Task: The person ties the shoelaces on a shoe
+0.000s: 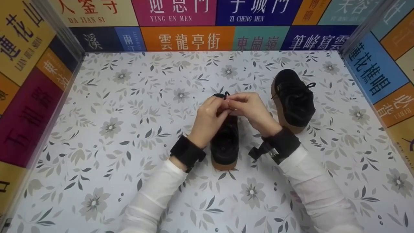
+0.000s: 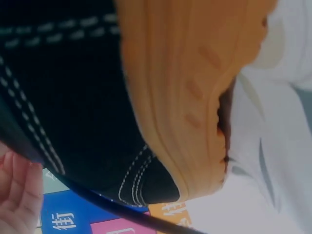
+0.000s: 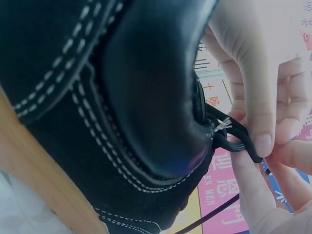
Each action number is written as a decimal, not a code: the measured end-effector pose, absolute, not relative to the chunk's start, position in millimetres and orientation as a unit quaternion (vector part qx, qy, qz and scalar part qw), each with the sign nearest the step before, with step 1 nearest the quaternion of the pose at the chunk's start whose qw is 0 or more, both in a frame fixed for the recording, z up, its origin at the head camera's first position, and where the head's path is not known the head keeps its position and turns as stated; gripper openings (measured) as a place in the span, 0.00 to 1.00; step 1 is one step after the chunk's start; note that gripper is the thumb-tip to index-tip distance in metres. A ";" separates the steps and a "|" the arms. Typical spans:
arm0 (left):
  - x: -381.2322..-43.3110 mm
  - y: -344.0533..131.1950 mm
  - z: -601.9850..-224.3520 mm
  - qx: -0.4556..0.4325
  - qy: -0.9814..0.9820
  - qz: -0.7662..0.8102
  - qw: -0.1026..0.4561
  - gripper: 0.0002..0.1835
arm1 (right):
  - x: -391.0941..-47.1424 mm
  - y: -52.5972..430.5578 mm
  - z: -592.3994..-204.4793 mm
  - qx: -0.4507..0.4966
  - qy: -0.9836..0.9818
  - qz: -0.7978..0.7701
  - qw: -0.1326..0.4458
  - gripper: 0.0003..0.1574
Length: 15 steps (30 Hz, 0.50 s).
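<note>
A black shoe (image 1: 225,155) with a tan sole stands upright between my wrists, its opening toward me. Over its front my left hand (image 1: 210,118) and right hand (image 1: 247,106) meet, fingertips together at a dark lace (image 1: 227,94). In the right wrist view, the left hand's thumb (image 3: 263,142) pinches a loop of the shoelace (image 3: 234,134), whose frayed white end pokes out. Right-hand fingers (image 3: 261,195) grip the same lace from the other side. White stitching crosses the shoe's side (image 2: 68,107) in the left wrist view. Fingers cover part of the laces.
A second black shoe (image 1: 296,100), its lace tied in a bow, stands upright to the right, close by my right hand. The tabletop (image 1: 145,113) has a floral print. Coloured panels (image 1: 190,38) with lettering wall it in at the back, left and right.
</note>
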State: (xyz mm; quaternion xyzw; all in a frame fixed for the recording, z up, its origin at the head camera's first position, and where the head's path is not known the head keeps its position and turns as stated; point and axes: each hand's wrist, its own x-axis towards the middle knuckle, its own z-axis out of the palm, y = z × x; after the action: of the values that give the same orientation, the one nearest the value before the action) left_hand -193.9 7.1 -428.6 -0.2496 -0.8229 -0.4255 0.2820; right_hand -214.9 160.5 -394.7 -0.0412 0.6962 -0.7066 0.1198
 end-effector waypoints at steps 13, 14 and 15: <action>-196.5 4.4 -431.1 -0.143 -0.812 -0.533 0.190 0.08 | -207.5 157.7 -393.1 -0.057 0.704 -0.700 0.104 0.18; -196.7 4.2 -431.1 -0.142 -0.812 -0.534 0.188 0.08 | -207.1 158.0 -393.5 -0.063 0.703 -0.701 0.104 0.18; -196.7 3.9 -430.9 -0.142 -0.813 -0.533 0.186 0.08 | -206.8 158.5 -394.0 -0.069 0.703 -0.701 0.104 0.18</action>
State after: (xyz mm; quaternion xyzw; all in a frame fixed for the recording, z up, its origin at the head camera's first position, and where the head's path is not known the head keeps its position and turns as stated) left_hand -196.7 3.9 -430.9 -0.1415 -0.8129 -0.5335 0.1861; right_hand -206.8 158.5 -394.0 -0.0692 0.7026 -0.7006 0.1039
